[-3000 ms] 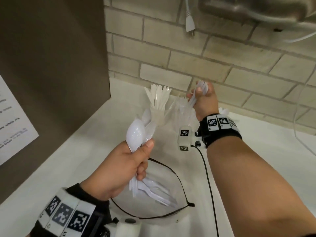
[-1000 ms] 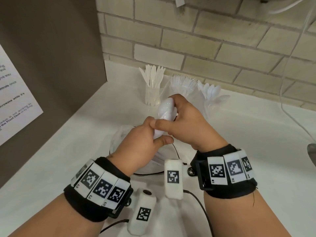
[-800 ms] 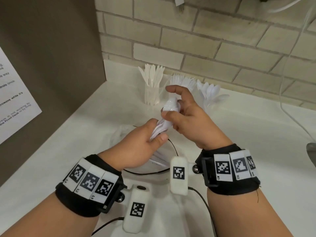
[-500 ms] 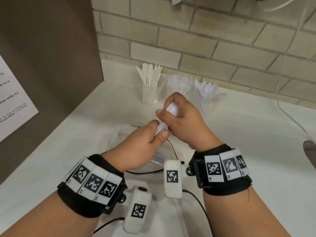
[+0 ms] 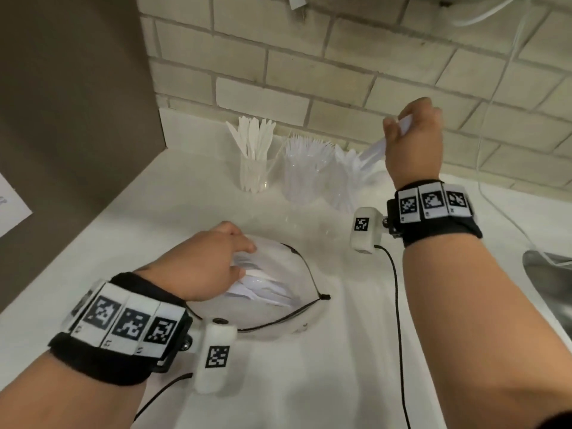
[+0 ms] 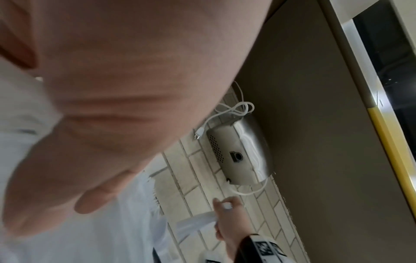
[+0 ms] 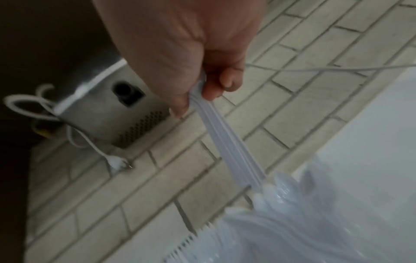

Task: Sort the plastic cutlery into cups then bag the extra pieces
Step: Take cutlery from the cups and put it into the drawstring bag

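Observation:
My right hand (image 5: 399, 125) (image 7: 198, 92) pinches the handles of a bundle of white spoons (image 5: 371, 150) (image 7: 229, 142), bowls pointing down into the right-hand clear cup of spoons (image 5: 349, 181). A cup of forks (image 5: 306, 171) stands beside it, and a cup of knives (image 5: 253, 168) is at the left. My left hand (image 5: 241, 255) reaches into the mouth of a clear bag with a black zip rim (image 5: 306, 267), over loose white cutlery (image 5: 266, 289). Whether its fingers hold any piece is hidden. The left wrist view shows mostly my palm, with my right hand (image 6: 225, 206) in the distance.
A brown panel (image 5: 77, 119) walls off the left side of the white counter (image 5: 340, 366). Brick wall runs behind the cups. A metal sink edge (image 5: 551, 274) lies at the right, with a white cord (image 5: 495, 150) hanging above it. A metal box (image 7: 108, 113) is mounted on the wall.
My right hand took the spoon bundle from my left hand and carried it up and right to the spoon cup. My left hand dropped into the bag.

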A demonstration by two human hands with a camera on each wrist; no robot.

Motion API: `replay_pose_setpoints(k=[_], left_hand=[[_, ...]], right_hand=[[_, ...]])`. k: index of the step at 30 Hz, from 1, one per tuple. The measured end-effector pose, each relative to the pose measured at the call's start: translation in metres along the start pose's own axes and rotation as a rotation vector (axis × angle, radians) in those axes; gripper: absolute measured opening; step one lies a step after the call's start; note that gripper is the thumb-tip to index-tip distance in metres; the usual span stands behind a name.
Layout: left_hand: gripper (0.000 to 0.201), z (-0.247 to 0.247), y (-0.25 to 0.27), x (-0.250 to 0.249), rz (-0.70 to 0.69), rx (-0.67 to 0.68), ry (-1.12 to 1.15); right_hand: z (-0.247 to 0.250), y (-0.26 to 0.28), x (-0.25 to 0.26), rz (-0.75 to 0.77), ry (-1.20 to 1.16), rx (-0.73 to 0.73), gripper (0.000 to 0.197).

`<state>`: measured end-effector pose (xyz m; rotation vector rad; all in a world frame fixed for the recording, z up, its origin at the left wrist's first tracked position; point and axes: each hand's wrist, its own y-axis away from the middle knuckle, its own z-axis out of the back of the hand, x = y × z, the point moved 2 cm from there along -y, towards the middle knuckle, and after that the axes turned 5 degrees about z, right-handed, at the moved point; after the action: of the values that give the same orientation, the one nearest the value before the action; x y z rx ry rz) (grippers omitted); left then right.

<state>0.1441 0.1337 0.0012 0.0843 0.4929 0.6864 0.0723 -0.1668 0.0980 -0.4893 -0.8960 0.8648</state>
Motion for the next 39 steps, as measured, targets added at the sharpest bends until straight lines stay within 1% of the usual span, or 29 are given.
replay_pose_setpoints(k=[2, 5, 7, 9, 11, 16, 17, 19, 21, 23, 26, 27, 28, 29, 31, 32, 33, 35, 37, 38, 39], left_hand=[[0.048, -0.002, -0.006, -0.006, -0.021, -0.024, 0.007], [0.053, -0.006, -0.009, -0.009, -0.025, -0.001, 0.026], [0.055, -0.007, -0.010, -0.009, -0.029, 0.003, 0.041], [0.055, -0.007, -0.009, -0.009, -0.031, 0.001, 0.054], [0.055, -0.008, -0.009, -0.009, -0.036, -0.001, 0.062], [0.058, -0.010, -0.010, -0.011, -0.041, 0.004, 0.068], [0.058, -0.011, -0.010, -0.011, -0.042, 0.001, 0.071], [0.059, -0.012, -0.011, -0.011, -0.046, -0.011, 0.080], [0.059, -0.014, -0.011, -0.010, -0.045, -0.018, 0.091], [0.059, -0.014, -0.011, -0.010, -0.046, -0.025, 0.098], [0.059, -0.015, -0.007, -0.008, -0.049, -0.041, 0.117], [0.060, -0.015, -0.005, -0.008, -0.052, -0.051, 0.117], [0.060, -0.015, -0.004, -0.007, -0.057, -0.062, 0.112], [0.061, -0.016, -0.002, -0.008, -0.060, -0.075, 0.106], [0.063, -0.017, 0.000, -0.009, -0.065, -0.103, 0.099], [0.063, -0.019, 0.001, -0.010, -0.067, -0.115, 0.096], [0.063, -0.020, 0.002, -0.010, -0.065, -0.127, 0.089], [0.059, -0.024, 0.005, -0.010, -0.034, -0.151, 0.051], [0.045, -0.028, 0.009, -0.007, 0.036, -0.151, -0.007], [0.037, -0.030, 0.010, -0.006, 0.078, -0.127, -0.026], [0.034, -0.032, 0.012, -0.004, 0.114, -0.094, -0.029]], right_hand=[[-0.019, -0.001, -0.008, 0.004, 0.066, 0.066, 0.024], [-0.045, 0.003, -0.022, -0.044, 0.150, 0.217, 0.025], [-0.060, 0.010, -0.032, -0.081, 0.278, 0.334, 0.026], [-0.072, 0.019, -0.039, -0.065, 0.459, 0.432, 0.030], [-0.079, 0.023, -0.043, -0.086, 0.522, 0.477, 0.035], [-0.082, 0.022, -0.039, -0.142, 0.520, 0.520, 0.041], [-0.080, 0.022, -0.036, -0.130, 0.518, 0.503, 0.042], [-0.068, 0.022, -0.023, -0.069, 0.506, 0.419, 0.042], [-0.050, 0.022, -0.003, -0.030, 0.484, 0.390, 0.041], [-0.031, 0.026, 0.023, 0.018, 0.378, 0.422, 0.035], [-0.003, 0.057, 0.068, 0.143, 0.006, 0.473, 0.017], [0.005, 0.073, 0.081, 0.171, -0.093, 0.537, 0.014], [0.010, 0.091, 0.092, 0.200, -0.160, 0.653, 0.014], [0.012, 0.109, 0.099, 0.232, -0.194, 0.810, 0.016], [0.005, 0.143, 0.102, 0.323, -0.116, 1.129, 0.022], [-0.002, 0.158, 0.099, 0.367, -0.028, 1.229, 0.025], [-0.009, 0.171, 0.093, 0.388, 0.067, 1.269, 0.028], [-0.020, 0.187, 0.079, 0.347, 0.212, 1.230, 0.031], [-0.025, 0.196, 0.067, 0.258, 0.253, 1.167, 0.036], [-0.026, 0.200, 0.062, 0.213, 0.251, 1.156, 0.043], [-0.027, 0.203, 0.059, 0.178, 0.252, 1.154, 0.049]])
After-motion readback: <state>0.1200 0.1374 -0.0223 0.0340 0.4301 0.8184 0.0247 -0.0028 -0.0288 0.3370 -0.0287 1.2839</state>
